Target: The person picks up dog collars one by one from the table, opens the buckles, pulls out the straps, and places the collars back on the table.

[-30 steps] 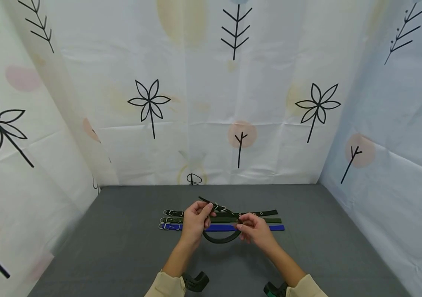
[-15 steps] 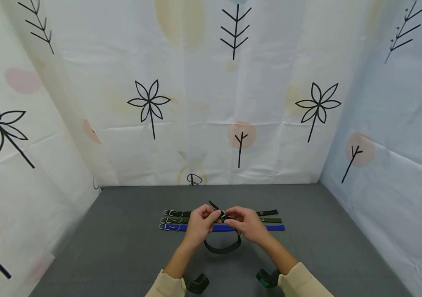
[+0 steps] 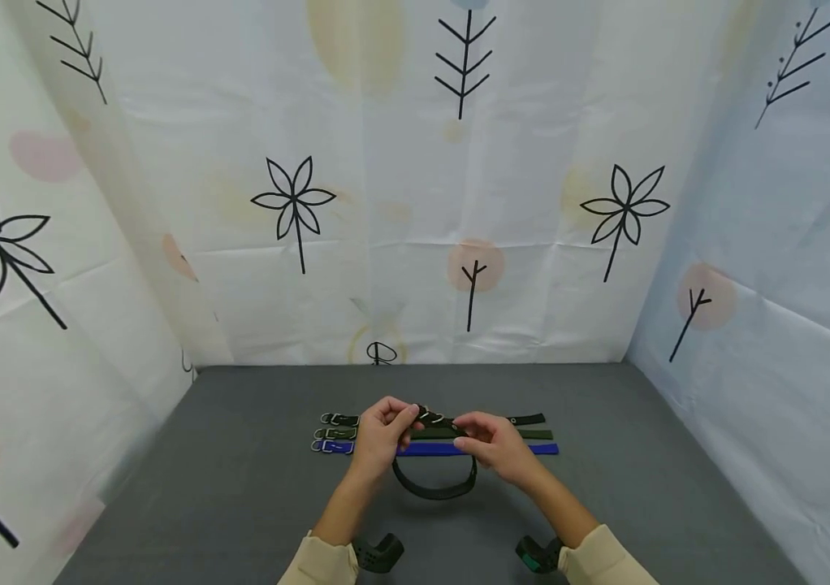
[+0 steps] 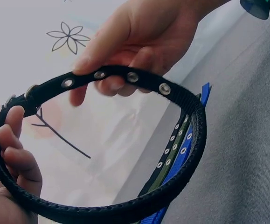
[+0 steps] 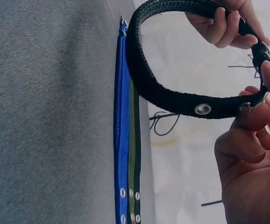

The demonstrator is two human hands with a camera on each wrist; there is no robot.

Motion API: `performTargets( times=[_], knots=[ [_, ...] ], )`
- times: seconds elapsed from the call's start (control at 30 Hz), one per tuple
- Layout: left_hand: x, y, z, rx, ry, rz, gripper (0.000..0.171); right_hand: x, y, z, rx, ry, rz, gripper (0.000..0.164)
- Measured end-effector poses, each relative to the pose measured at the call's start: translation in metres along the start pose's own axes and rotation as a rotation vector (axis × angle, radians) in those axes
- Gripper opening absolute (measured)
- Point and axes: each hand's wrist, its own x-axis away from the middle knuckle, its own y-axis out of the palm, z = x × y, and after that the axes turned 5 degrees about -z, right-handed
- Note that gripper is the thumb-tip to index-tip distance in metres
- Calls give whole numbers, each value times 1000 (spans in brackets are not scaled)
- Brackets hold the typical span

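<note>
A black collar (image 4: 195, 144) with metal eyelets is bent into a loop, its strap threaded at the metal buckle (image 4: 31, 92). My left hand (image 3: 380, 439) grips it beside the buckle, with fingers wrapped over the band in the left wrist view. Thumb and fingers of my right hand (image 3: 499, 445) pinch the eyelet part of the strap. Below both hands hangs the loop, above the table. In the right wrist view, the right fingers partly cover an eyelet, and the buckle lies near the frame's right side.
Three collars lie in parallel rows behind the hands: a black one (image 3: 529, 419), a green one (image 3: 538, 435) and a blue one (image 3: 546, 448), with buckles at the left. They rest on a grey table (image 3: 239, 487) bordered by patterned white cloth walls (image 3: 532, 122).
My hands came close together at the buckle, then moved apart again, the left going left and the right going right. The loop hangs lower than a second ago.
</note>
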Motion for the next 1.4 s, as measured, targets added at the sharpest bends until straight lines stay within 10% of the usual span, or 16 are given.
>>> performTargets(
  times=[0.57, 1.1, 1.4],
  knots=[
    [-6, -53, 10, 10, -134, -354, 47, 16, -14, 7, -204, 64, 151, 27],
    [-17, -106, 3, 3, 6, 14, 59, 11, -52, 13, -368, 28, 560, 11],
    [-25, -125, -8, -139, -24, 230, 55, 7, -66, 26, -319, 47, 706, 12]
  ],
)
